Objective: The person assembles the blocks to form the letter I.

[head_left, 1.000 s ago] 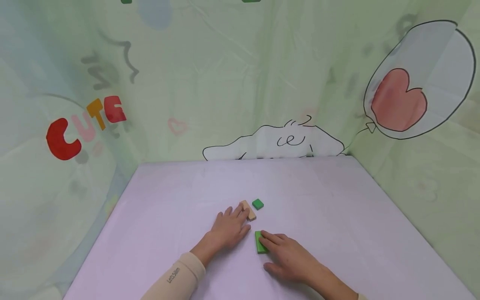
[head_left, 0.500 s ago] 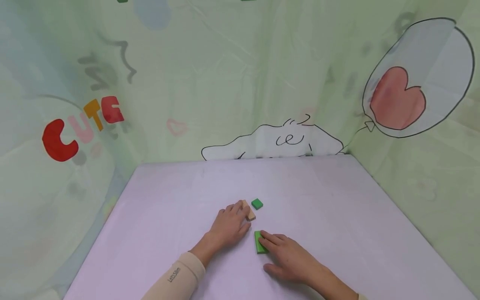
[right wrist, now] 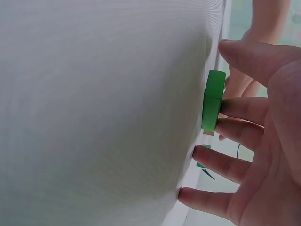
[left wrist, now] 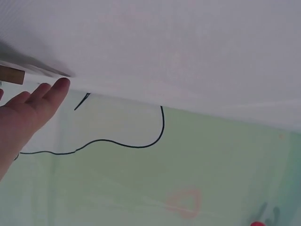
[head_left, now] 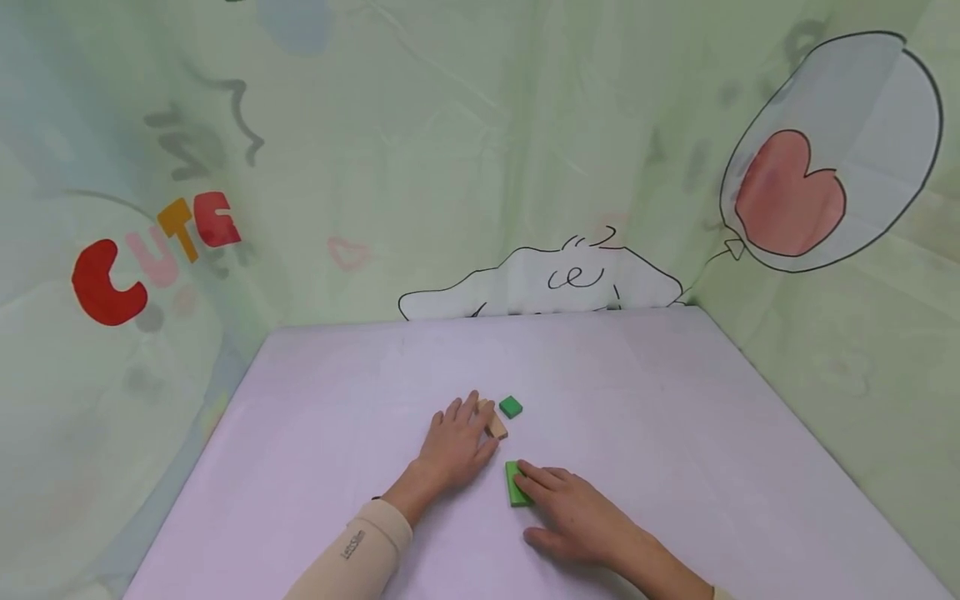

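Note:
In the head view my left hand [head_left: 456, 443] lies over the left side of a plain wooden block [head_left: 497, 427], its fingers spread. The left wrist view shows an end of that wooden block [left wrist: 13, 75] beside the fingers; whether they touch it I cannot tell. My right hand [head_left: 583, 515] rests its foremost fingers on the right side of a bright green rectangular block [head_left: 514, 486], thumb apart from it. In the right wrist view two fingertips meet the green block [right wrist: 214, 101], while the other fingers reach the table. A small dark green block [head_left: 511, 407] lies just beyond the wooden one.
All the blocks lie flat on a table with a pale lilac cover [head_left: 360, 375]. Printed fabric walls [head_left: 420, 167] stand along its back and sides, with a balloon drawing at right and coloured letters at left.
The left fingers, more bent half a second ago, are now straighter and more spread. The right hand stays on the green block. The whole head view has shifted slightly.

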Action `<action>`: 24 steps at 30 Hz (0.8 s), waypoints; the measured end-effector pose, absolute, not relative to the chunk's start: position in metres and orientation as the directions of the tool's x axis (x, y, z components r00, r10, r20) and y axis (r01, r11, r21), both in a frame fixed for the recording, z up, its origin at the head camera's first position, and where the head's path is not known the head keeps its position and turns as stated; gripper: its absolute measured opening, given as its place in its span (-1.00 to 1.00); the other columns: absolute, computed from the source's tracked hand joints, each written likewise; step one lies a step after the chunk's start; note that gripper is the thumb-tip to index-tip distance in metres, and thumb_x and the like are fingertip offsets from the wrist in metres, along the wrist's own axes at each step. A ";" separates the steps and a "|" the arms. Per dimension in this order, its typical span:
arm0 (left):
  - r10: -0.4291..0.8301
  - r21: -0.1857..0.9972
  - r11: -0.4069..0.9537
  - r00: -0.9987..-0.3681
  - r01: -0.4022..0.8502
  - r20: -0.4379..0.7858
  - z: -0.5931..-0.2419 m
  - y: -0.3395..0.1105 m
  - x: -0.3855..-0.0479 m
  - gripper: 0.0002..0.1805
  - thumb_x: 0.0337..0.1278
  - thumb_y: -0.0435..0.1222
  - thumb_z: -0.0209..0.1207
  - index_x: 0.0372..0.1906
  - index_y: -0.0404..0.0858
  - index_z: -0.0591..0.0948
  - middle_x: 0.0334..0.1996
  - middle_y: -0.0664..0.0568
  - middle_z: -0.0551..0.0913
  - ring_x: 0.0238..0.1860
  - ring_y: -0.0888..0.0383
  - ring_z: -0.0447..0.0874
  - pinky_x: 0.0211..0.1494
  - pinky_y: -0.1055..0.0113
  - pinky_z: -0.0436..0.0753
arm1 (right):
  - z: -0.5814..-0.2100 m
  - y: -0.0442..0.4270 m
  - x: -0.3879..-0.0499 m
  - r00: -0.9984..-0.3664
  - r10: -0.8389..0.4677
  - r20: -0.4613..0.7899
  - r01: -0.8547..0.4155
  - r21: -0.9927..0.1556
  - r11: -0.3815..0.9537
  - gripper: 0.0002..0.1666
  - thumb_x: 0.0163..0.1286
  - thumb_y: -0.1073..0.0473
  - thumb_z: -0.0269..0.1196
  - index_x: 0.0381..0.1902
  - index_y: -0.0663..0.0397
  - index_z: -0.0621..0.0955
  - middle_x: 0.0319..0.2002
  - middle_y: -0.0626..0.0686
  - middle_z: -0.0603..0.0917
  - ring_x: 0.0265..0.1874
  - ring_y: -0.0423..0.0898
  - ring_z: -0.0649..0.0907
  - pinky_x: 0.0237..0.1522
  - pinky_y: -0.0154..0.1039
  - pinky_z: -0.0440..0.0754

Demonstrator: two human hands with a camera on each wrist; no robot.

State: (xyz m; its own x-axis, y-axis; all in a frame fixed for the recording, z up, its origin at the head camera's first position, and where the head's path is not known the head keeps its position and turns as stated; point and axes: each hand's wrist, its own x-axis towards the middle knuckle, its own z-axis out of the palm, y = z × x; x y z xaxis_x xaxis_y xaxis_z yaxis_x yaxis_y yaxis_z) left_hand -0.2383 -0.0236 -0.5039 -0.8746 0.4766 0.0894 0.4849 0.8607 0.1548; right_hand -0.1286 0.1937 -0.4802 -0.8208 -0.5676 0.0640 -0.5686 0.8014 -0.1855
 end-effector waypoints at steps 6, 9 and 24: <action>0.474 0.158 0.862 -0.877 0.481 0.082 -0.504 -0.023 -0.239 -0.29 0.55 0.14 -0.11 0.63 -0.05 0.22 0.61 -0.10 0.23 0.55 -0.19 0.29 0.46 -0.21 0.40 | -0.476 0.192 -0.128 -0.824 -0.565 0.042 -0.561 -0.202 0.803 -0.19 0.32 -0.12 0.41 0.42 0.13 0.52 0.48 0.10 0.48 0.30 0.12 0.59 0.26 0.11 0.58; 0.472 0.157 0.864 -0.878 0.479 0.077 -0.505 -0.022 -0.240 -0.28 0.55 0.17 -0.11 0.63 -0.05 0.22 0.61 -0.09 0.23 0.55 -0.19 0.29 0.45 -0.22 0.39 | -0.476 0.192 -0.128 -0.825 -0.564 0.044 -0.560 -0.198 0.804 -0.20 0.31 -0.12 0.41 0.42 0.13 0.53 0.47 0.11 0.49 0.30 0.11 0.60 0.26 0.10 0.58; 0.478 0.060 0.874 -0.875 0.482 0.071 -0.510 -0.020 -0.243 -0.29 0.57 0.18 -0.13 0.61 -0.05 0.26 0.59 0.00 0.30 0.51 -0.13 0.36 0.41 -0.16 0.43 | -0.480 0.192 -0.127 -0.831 -0.554 0.038 -0.550 -0.197 0.811 -0.18 0.31 -0.13 0.40 0.44 0.11 0.51 0.48 0.10 0.48 0.31 0.13 0.58 0.26 0.14 0.58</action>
